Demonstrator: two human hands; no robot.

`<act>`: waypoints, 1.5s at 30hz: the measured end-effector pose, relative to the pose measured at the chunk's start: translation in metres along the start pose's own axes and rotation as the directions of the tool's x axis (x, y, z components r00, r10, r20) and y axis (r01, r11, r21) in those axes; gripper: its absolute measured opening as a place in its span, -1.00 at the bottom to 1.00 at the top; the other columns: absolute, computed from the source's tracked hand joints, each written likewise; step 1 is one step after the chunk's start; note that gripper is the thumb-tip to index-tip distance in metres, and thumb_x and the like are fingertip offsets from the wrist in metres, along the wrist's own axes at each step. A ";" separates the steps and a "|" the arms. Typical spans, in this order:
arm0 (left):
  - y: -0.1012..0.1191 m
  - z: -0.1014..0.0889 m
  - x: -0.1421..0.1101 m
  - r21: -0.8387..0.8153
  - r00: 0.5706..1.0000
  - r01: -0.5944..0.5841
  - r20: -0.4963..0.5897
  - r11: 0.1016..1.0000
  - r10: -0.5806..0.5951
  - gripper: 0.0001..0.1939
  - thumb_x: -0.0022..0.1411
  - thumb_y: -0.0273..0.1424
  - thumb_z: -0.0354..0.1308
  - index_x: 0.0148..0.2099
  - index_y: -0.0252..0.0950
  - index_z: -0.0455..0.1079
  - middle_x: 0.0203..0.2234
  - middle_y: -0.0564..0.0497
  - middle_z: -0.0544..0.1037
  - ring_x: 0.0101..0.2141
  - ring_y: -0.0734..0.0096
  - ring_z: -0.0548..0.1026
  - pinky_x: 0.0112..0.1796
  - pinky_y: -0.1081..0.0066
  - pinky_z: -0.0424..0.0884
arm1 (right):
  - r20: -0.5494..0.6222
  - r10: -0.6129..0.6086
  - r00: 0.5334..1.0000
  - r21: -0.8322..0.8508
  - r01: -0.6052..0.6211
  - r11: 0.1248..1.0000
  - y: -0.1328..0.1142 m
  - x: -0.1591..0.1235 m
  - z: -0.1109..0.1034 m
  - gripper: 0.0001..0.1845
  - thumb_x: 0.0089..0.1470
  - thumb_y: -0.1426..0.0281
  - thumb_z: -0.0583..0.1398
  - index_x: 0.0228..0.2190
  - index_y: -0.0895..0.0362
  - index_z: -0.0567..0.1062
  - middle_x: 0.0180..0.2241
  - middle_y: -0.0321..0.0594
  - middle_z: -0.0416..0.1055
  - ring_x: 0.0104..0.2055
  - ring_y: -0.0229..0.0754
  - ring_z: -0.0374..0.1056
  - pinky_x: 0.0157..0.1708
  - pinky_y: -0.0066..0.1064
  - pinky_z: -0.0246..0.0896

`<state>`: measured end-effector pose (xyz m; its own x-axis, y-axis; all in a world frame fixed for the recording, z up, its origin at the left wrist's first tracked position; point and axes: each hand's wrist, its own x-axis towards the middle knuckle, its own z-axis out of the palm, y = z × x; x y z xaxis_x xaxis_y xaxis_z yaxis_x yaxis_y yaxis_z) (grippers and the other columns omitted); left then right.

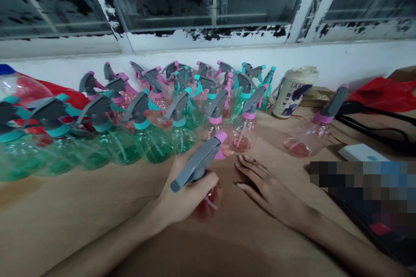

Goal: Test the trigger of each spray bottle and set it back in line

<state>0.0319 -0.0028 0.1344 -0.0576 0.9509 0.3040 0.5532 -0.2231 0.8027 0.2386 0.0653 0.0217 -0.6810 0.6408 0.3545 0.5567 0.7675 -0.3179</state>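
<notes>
At the near middle of the wooden desk (97, 199), the left hand (182, 203) is wrapped round a round clear-pink plastic spray bottle with a grey trigger head (198, 160), gripping it just below the head. The right hand (271, 184) holds nothing, lying palm down with fingers spread beside it. A steady hold low on the neck, thumb and fingers off the trigger, would seem best; the wall looks thin, so a light squeeze should do, with the body kept upright so that the liquid stays low.

The bottle's bulbous body is see-through, with a pale dip tube inside; the nozzle and trigger are bright pink. Whether its base touches the wood cannot be told.

Just beyond stand a row of translucent green spray bottles with turquoise collars (152, 143) and a pink-collared clear bottle (245, 134). More bottles crowd behind, towards the white wall (273, 56), near a printed white lidded cup (294, 93).
</notes>
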 end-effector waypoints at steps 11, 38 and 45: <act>0.003 -0.003 0.002 -0.081 0.995 0.083 0.065 0.993 -0.078 -0.87 -0.04 -0.48 -0.01 -0.39 -0.20 0.31 -0.61 0.15 0.37 -0.58 0.46 0.38 -0.57 0.50 0.35 | 0.032 -0.005 0.999 -0.025 0.006 1.000 0.000 0.001 -0.002 -0.50 0.18 0.24 0.01 0.11 0.20 0.23 0.16 -0.04 0.18 0.21 -0.08 0.03 0.15 -0.07 0.01; -0.011 -0.001 0.001 -0.056 0.996 0.067 0.067 0.996 -0.064 -0.92 0.02 -0.42 0.02 -0.39 -0.24 0.33 -0.48 0.05 0.47 -0.45 0.36 0.48 -0.38 0.35 0.44 | 0.031 0.001 1.000 0.039 -0.002 0.999 0.000 0.001 -0.005 -0.51 0.17 0.23 0.03 0.11 0.13 0.22 0.17 -0.06 0.16 0.21 -0.07 0.03 0.14 -0.02 0.02; -0.002 -0.006 0.001 -0.059 0.997 0.033 0.075 0.998 -0.029 -0.92 -0.04 -0.46 0.02 -0.45 -0.21 0.33 -0.53 0.09 0.46 -0.50 0.39 0.44 -0.48 0.42 0.42 | 0.019 -0.001 1.000 0.040 0.000 0.999 0.000 0.001 -0.004 -0.50 0.18 0.25 0.02 0.12 0.11 0.20 0.17 -0.08 0.16 0.21 -0.06 0.04 0.13 -0.02 0.02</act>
<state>0.0262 -0.0024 0.1364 -0.0111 0.9703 0.2417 0.5011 -0.2038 0.8411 0.2396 0.0661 0.0258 -0.6905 0.6396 0.3379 0.5369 0.7662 -0.3530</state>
